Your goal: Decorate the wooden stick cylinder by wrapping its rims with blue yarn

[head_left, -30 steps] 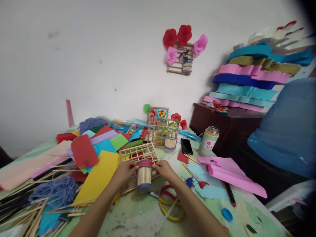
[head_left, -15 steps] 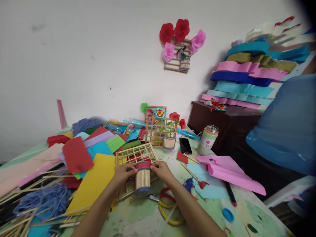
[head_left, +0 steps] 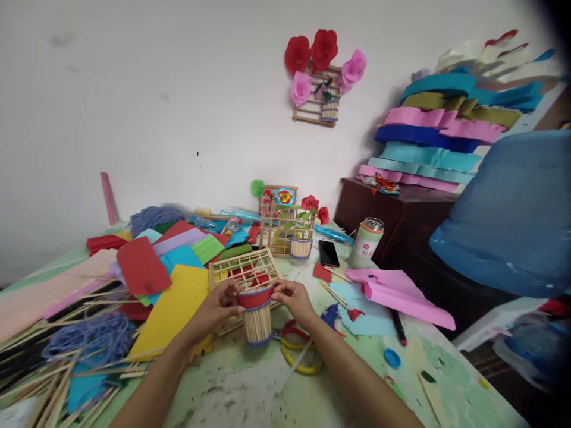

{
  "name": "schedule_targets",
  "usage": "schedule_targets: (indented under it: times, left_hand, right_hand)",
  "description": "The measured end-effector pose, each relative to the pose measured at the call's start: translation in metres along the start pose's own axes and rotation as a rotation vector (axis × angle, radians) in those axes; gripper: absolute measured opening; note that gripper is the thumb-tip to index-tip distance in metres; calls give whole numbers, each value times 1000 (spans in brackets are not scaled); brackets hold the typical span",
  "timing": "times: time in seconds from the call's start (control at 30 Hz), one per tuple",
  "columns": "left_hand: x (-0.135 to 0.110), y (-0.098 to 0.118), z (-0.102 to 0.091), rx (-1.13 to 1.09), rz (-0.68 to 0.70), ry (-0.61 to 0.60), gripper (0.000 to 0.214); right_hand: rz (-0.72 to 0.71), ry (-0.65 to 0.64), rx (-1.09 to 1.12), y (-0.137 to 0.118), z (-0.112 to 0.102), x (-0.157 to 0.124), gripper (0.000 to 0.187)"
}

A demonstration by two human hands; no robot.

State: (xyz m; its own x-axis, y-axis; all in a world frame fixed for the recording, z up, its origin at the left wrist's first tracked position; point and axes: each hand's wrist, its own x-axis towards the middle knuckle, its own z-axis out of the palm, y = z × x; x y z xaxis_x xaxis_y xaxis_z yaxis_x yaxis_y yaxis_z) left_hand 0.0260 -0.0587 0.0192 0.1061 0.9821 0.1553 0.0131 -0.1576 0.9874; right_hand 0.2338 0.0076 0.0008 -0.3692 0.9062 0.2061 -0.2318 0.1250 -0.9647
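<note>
Basket of pale upright sticks (head_left: 257, 326), small and round, its upper part ringed by a red band (head_left: 256, 299) between blue-violet cords, is held between a person's left hand (head_left: 217, 310) and right hand (head_left: 295, 301) above a stained green-and-white tabletop (head_left: 232, 392). Left thumb and fingers are clamped on one side near the rim, right fingertips pinch the other. The basket leans slightly — whether its base touches the surface cannot be told — just in front of a tilted lattice frame of light wooden sticks (head_left: 241, 257).

Near its lower right, scissors with red and yellow looped handles (head_left: 307, 371) lie beside the right forearm. At left spread a large yellow paper sheet (head_left: 173, 309) and a loose tangle of blue-violet yarn (head_left: 89, 339). Across the table rest a black smartphone (head_left: 329, 254), a pale green lidless jar (head_left: 369, 245), a folded pink paper sheet (head_left: 401, 294) and a round blue plastic cap (head_left: 392, 358). Behind stands a flower-decked lattice of wooden sticks (head_left: 300, 248); red and pink paper blooms (head_left: 325, 49) hang on the white wall (head_left: 178, 89) above.
</note>
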Motion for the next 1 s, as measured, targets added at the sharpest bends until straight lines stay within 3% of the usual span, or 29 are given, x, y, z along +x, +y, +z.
schedule_targets:
  times: [0.27,0.53,0.83,1.0]
  left_hand:
    - [-9,7,-5,131,23,-87,40]
    - [-9,12,-7,250,46,-29,31]
    - [-12,15,-5,235,53,-39,28]
    - [-13,12,-2,185,40,-49,31]
  right_hand:
    - [4,53,77,12,12,-20,18]
    - [-25,106,64,10,18,-23,17]
    - [-64,65,132,15,17,-24,19]
    - [-49,-7,164,16,16,-27,36]
